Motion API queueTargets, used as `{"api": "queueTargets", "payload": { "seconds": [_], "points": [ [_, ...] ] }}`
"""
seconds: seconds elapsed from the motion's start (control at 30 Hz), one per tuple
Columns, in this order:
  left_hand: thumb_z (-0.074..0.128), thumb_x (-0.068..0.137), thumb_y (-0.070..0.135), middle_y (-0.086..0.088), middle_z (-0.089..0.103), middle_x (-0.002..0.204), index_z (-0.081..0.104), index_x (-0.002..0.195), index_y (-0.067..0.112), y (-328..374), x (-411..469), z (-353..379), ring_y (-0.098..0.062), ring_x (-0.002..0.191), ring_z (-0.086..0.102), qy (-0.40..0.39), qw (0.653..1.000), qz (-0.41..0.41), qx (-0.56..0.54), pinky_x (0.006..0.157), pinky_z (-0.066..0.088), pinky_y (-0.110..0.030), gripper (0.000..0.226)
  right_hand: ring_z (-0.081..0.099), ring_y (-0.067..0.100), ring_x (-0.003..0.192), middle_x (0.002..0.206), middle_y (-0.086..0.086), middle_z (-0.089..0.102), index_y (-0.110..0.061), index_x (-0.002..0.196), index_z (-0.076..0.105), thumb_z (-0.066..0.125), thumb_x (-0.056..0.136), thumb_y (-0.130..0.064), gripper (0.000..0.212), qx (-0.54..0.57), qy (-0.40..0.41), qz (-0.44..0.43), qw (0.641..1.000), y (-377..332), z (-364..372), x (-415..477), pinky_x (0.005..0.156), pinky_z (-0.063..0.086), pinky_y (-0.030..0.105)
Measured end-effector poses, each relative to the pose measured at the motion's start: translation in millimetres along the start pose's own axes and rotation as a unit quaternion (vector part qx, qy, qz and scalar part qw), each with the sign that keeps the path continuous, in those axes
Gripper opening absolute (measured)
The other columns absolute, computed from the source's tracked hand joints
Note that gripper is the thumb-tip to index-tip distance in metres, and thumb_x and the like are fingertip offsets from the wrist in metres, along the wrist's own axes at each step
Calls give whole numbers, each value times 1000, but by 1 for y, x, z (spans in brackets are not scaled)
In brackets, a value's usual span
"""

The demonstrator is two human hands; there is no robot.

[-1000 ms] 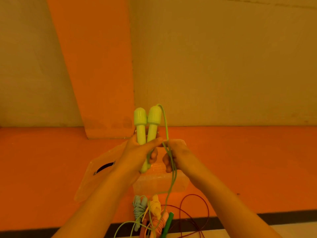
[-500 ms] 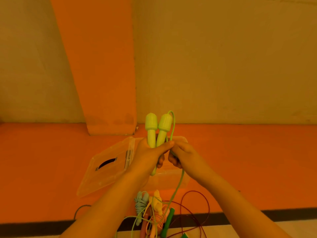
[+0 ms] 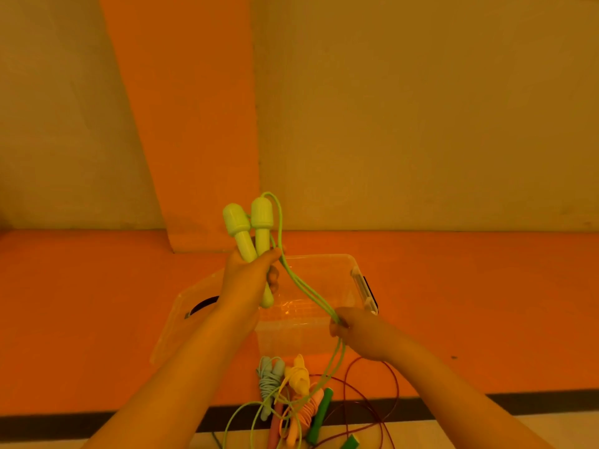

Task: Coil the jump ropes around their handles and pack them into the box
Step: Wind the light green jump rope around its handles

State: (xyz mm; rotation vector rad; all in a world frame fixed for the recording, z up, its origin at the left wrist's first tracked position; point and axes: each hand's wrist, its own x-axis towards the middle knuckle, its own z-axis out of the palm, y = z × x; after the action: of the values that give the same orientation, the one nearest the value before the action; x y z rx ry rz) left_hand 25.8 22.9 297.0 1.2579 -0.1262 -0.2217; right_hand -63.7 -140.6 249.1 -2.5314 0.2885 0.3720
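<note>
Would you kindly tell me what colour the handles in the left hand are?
The handles are pale lime green, like their rope; clearest in the head view.

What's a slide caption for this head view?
Left hand grips both green handles; right hand pinches the cord near the box.

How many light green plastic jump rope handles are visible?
2, both gripped by the left hand: the left handle tilted, the right handle upright beside it. Others may be hidden.
</note>
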Motion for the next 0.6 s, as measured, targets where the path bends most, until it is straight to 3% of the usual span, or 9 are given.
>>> {"api": "queueTargets", "payload": {
  "seconds": [0.13,0.2,0.27,0.37,0.4,0.43,0.53,0.6],
  "points": [
    [69,85,7,-2,45,57,53,106,5,-9,10,-9,-7,37,40,28,998,-13,55,38,34,-20,26,63,12,68,88,7,64,-13,91,53,42,101,-13,15,211,134,-7,968,-8,-21,-2,57,52,16],
    [75,81,14,-6,49,65,54,111,3,-13,9,-7,-7,37,39,-4,998,-42,51,38,32,-19,38,68,13,63,84,14,68,-8,91,56,43,100,-10,16,373,165,-42,912,-19,-38,-8,57,55,19],
    [79,74,24,-14,51,75,58,111,1,-17,1,1,-8,38,37,-95,991,-76,50,38,31,-19,48,71,17,65,82,16,69,-4,91,57,44,100,-10,16,500,187,-85,841,-30,-52,-16,59,57,21],
    [76,77,28,-16,51,68,75,93,11,-22,-17,16,-10,40,35,-232,961,-105,107,40,31,-21,23,72,18,68,77,11,70,-6,87,55,44,100,-11,17,578,238,-135,768,-36,-66,-20,60,56,21],
    [73,81,23,-19,50,68,77,83,16,-24,-20,21,-11,40,36,-242,959,-103,109,40,32,-22,9,72,18,69,77,11,70,-7,87,55,44,100,-12,17,589,253,-140,755,-36,-69,-19,60,56,21],
    [69,85,18,-22,51,74,77,75,19,-26,-21,24,-12,40,37,-234,962,-93,103,41,32,-22,12,71,18,69,78,12,70,-7,87,55,44,100,-12,17,598,266,-139,743,-37,-71,-18,60,55,21],
    [63,89,8,-23,53,80,68,75,13,-27,-20,29,-12,40,40,-190,977,-74,63,41,33,-22,16,71,17,75,87,14,68,-9,89,58,46,99,-16,17,610,275,-129,732,-36,-73,-15,64,57,23],
    [61,89,7,-18,53,72,62,81,8,-21,-19,32,-12,41,40,-179,982,-57,33,41,32,-22,8,69,20,89,99,14,68,-9,99,61,49,97,-27,22,563,223,-119,787,-34,-69,-13,75,57,27]
  ]
}}
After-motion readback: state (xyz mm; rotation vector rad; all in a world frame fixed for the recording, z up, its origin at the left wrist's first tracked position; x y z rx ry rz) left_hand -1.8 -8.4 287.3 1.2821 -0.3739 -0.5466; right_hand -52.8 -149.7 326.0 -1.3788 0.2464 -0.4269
